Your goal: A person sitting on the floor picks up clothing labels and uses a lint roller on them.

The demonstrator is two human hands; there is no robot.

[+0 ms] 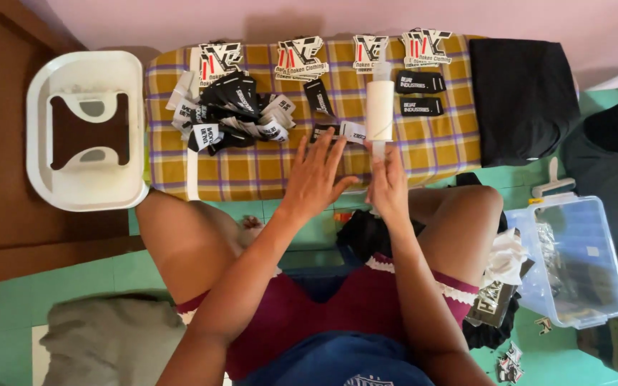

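So right now the right hand [389,187] has its fingers wrapped around the handle of a white lint roller [380,109], which stands upright over the near edge of the yellow plaid cloth [252,168]. The left hand [314,175] hovers flat with fingers spread wide, holding nothing, just beside the roller and over a couple of loose black labels [337,130]. A pile of labels [234,107] sits toward the cloth's left end, card tags [299,57] along the far edge. Looks to me like the rolling step; I'd say the free hand needs to pin a label down flat.
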